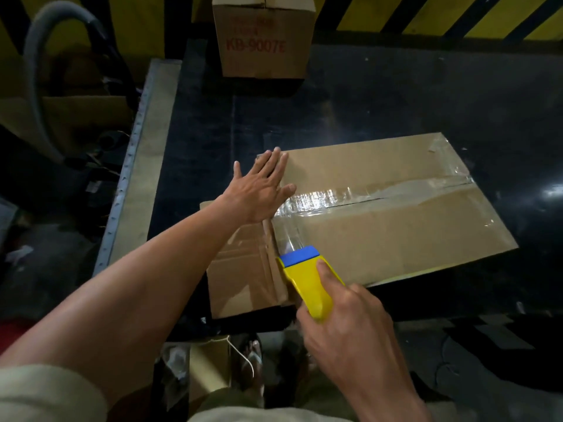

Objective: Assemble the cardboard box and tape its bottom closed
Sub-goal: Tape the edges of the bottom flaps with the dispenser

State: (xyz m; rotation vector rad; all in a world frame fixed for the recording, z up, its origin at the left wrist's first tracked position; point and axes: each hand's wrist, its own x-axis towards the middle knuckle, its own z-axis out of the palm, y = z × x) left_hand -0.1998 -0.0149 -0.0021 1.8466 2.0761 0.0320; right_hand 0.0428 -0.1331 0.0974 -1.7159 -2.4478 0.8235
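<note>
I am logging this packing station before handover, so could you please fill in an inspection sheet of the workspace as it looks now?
Surface: dark table, scuffed.
Job's things: cardboard box, clear tape along its seam; yellow tape dispenser at the near edge.
Clutter: second box at the table's far side.
Grippers: left hand flat on the box; right hand gripping the dispenser.
Cables: grey hose, far left.
Surroundings: yellow-black striped wall.
</note>
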